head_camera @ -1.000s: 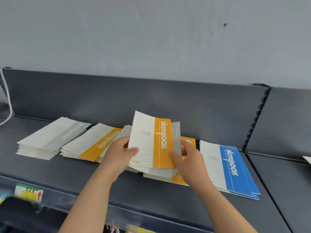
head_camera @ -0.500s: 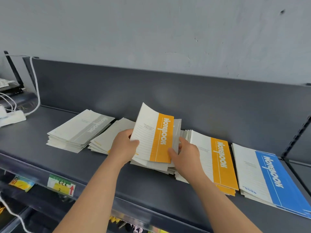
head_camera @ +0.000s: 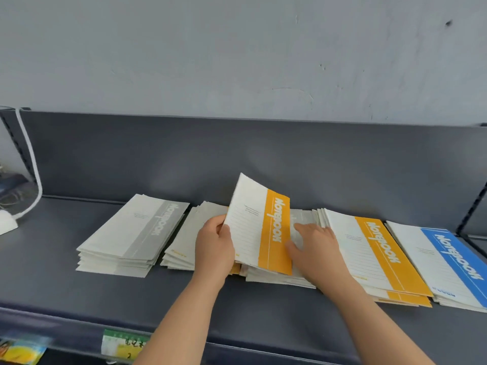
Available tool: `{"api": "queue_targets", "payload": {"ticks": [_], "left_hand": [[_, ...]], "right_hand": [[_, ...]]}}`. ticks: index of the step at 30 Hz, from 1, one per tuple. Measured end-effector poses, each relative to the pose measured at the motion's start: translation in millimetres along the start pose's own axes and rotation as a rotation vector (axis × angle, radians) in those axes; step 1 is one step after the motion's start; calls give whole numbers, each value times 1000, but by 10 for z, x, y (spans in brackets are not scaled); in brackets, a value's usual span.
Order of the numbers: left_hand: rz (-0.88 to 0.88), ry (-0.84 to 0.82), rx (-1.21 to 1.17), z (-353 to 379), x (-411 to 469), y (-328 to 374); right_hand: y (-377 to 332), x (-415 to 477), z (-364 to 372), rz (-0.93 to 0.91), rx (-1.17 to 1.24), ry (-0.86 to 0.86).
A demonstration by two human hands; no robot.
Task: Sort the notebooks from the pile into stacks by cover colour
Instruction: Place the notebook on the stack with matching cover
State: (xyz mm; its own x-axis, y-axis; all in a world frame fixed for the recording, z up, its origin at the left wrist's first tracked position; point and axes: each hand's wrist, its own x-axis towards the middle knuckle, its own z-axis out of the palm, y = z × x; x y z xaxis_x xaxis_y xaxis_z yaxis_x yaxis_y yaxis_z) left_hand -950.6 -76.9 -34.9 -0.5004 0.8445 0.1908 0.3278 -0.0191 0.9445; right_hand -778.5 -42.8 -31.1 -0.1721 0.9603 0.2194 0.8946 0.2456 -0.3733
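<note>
My left hand [head_camera: 214,248] grips the left edge of an orange-striped notebook [head_camera: 259,227], tilted up off the mixed pile [head_camera: 276,276] in the middle of the shelf. My right hand [head_camera: 315,248] rests with spread fingers on a grey-striped notebook [head_camera: 303,219] of that pile, just right of the lifted one. A grey stack [head_camera: 134,235] lies at the left, with another pile [head_camera: 184,241] showing an orange strip beside it. An orange stack [head_camera: 374,254] and a blue stack [head_camera: 448,262] lie at the right.
The notebooks lie on a dark grey shelf [head_camera: 79,293] with a grey back panel. A white cable [head_camera: 31,164] and a white plug block [head_camera: 6,225] sit at the far left. Price labels [head_camera: 123,345] hang on the shelf's front edge.
The view has shifted. The orange notebook has tipped up further in my left hand. My right hand has let go of its right edge and now lies flat on the pile.
</note>
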Motion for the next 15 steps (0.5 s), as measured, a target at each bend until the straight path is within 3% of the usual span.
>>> {"api": "queue_targets", "payload": {"ticks": [5,8,15], "left_hand": [[-40,46,-159,-467,218,-14],[-21,74,-63,-708,343,-120],[-45,83,228,-899,506,-454]], "right_hand": [[-507,-2,95,-43,199,-29],[-759,88,230,-100,254,-52],[-869,204,498,-140,90,-72]]}}
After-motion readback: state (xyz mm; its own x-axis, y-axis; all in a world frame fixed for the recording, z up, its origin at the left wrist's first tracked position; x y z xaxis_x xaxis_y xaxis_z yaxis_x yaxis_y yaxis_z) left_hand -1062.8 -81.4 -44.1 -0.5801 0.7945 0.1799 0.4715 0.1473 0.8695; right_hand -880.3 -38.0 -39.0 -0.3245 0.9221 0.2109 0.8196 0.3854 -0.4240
